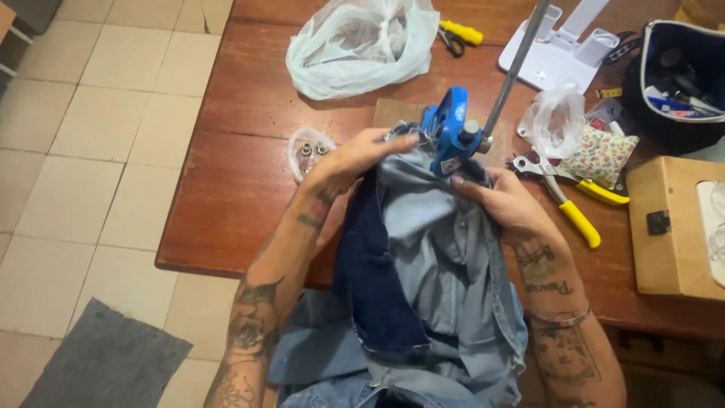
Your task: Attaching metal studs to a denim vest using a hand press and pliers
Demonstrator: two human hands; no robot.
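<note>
A reddish-brown wooden table is seen filling the right and far part of the scene. To the left, a floor of pale beige tiles is laid in a grid. A grey mat is spread on the near left floor. Even, soft light is cast throughout.

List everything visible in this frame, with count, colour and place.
denim garment: one, blue, table edge
hand press: one, blue, table centre, over the denim
plastic bag: one, whitish, table top
small bag of metal studs: one, clear, by left hand
pliers: one, yellow-handled, right of press
floral cushion: one, right
wooden box: one, far right
left hand: on denim
right hand: gripping denim
</note>
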